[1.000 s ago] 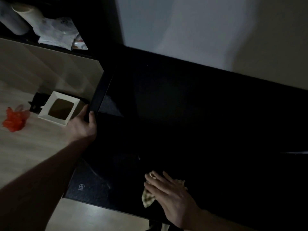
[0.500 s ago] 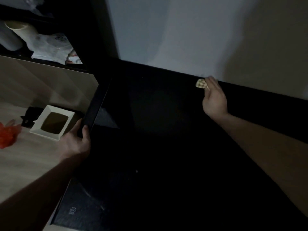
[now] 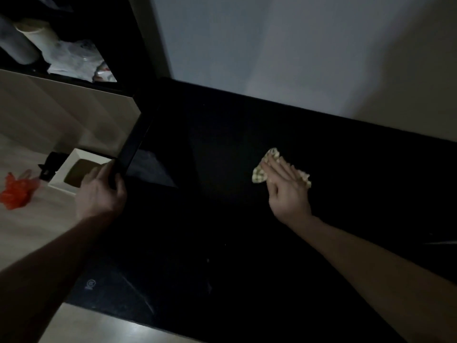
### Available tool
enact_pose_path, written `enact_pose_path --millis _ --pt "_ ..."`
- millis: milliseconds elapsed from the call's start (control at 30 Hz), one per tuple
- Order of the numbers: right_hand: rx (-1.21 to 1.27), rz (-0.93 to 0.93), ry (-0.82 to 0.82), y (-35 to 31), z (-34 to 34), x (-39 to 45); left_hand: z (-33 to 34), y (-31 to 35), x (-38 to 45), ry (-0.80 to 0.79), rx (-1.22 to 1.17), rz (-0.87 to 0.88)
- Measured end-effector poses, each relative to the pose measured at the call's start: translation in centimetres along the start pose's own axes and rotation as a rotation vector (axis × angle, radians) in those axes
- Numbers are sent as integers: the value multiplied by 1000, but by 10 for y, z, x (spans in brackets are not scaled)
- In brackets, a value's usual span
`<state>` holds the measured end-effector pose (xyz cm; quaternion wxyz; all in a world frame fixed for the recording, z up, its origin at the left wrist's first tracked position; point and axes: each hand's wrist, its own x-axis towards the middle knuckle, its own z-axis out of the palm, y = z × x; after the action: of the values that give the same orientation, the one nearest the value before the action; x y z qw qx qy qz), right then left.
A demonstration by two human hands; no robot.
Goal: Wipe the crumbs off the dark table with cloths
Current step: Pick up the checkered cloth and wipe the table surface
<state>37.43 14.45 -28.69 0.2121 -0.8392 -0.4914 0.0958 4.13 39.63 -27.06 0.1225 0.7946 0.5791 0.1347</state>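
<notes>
Crumbs [image 3: 208, 260], pale specks low centre, lie nearer than right hand [image 3: 288, 188] and left of its forearm; next stroke prob. pulls down-frame twd them. Right grip flat, fingers open, pressing checked cloth [image 3: 258, 175] on dark counter [image 3: 222, 214] mid-right. Left hand [image 3: 101, 191] clamps counter's left edge. Wall beyond; room v. dim.

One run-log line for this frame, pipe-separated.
left hand: gripping dark table edge | right hand: flat on pale checked cloth, mid-table | small specks visible near front
</notes>
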Motion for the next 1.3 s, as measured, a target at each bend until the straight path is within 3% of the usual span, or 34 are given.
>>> enact_pose_path --millis 100,233,400,500,667,833,967,1100,1300 --pt "42 -109 -79 -12 1 -65 5 20 -27 41 -96 139" --pt "112 -248 -176 -24 -4 -156 18 79 -96 -61 -187 287" --pt "181 -388 -321 -18 -11 -231 41 138 -157 -194 -161 229" --pt "287 -341 -343 -11 -32 -224 49 151 -173 -186 -111 164" --pt "449 -18 -88 22 -67 -128 52 156 -177 -153 -41 148" --pt "270 130 127 49 -90 11 54 156 -176 -130 -28 138" --pt "93 162 11 57 -68 75 55 157 -175 -119 -32 137" --pt "-24 12 -24 35 -34 47 55 157 -174 -130 -23 137" --pt "217 -312 -225 2 -36 -93 52 158 -174 -137 -24 131"
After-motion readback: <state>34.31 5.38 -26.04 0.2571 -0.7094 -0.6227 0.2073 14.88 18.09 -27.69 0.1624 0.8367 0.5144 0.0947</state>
